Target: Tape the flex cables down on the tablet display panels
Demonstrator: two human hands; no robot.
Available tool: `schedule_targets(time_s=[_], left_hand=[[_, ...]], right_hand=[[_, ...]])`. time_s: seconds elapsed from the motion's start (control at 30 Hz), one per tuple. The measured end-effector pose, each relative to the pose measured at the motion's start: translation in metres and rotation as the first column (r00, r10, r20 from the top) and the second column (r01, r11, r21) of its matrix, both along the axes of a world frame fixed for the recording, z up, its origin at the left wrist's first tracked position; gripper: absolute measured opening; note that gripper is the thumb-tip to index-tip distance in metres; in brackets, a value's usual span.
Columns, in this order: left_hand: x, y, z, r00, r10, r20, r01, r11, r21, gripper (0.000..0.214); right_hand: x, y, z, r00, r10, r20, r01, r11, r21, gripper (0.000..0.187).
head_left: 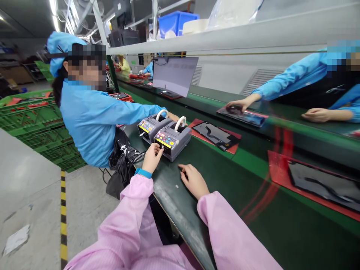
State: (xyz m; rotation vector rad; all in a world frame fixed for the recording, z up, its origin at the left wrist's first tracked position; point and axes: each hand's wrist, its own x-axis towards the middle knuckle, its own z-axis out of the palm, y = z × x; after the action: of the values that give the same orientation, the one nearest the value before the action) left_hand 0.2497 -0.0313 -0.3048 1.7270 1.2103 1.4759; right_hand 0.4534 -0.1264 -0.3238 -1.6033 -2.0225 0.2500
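My left hand [152, 156] reaches to the front of the nearer grey tape dispenser [173, 139], fingers pinched at its outlet below the coloured buttons; what they hold is too small to make out. My right hand [193, 180] rests on the dark green bench [225, 210], fingers curled downward, nothing visible in it. A second grey tape dispenser [150, 127] stands just behind the first. A dark panel on a red tray [216, 135] lies to the right of the dispensers. Both my sleeves are pink.
A person in a blue coat and cap [92, 116] sits at my left by the bench. Across the belt another person's hands [239, 105] touch a panel on a tray. A larger red tray with a black panel [317, 180] lies at right. Green crates [42, 127] are stacked on the floor.
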Motion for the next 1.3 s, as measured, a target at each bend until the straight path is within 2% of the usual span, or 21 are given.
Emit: schedule_targets(time_s=[0.13,0.5,0.7,0.87,1.13,1.3], left_hand=[[0.0,0.001,0.0,0.997,0.042,-0.07,-0.039,0.998,0.039,0.013],[0.004,-0.003,0.006,0.965,0.11,-0.237,-0.088,0.991,0.099,0.011],[-0.002,0.0,0.012,0.905,0.122,-0.407,-0.068,0.987,0.145,0.017],[-0.005,0.005,0.011,0.872,0.101,-0.479,-0.011,0.982,0.187,0.02],[-0.017,0.022,0.008,0.892,-0.026,-0.451,0.145,0.962,0.233,0.026],[-0.02,0.028,-0.001,0.94,-0.059,-0.335,0.142,0.963,0.23,0.028]], right_hand=[[0.002,0.0,-0.009,0.999,0.029,0.023,-0.029,1.0,-0.001,0.033],[0.002,-0.001,-0.008,0.999,0.035,0.021,-0.035,0.999,-0.034,0.032],[0.002,0.0,-0.01,0.999,0.039,0.0,-0.039,0.999,-0.026,0.031],[0.001,0.001,-0.011,0.999,0.037,-0.016,-0.038,0.999,-0.017,0.03],[0.002,0.002,-0.014,0.998,0.052,-0.042,-0.052,0.999,-0.006,0.03],[0.004,0.003,-0.01,0.996,0.065,-0.069,-0.065,0.998,-0.002,0.028]])
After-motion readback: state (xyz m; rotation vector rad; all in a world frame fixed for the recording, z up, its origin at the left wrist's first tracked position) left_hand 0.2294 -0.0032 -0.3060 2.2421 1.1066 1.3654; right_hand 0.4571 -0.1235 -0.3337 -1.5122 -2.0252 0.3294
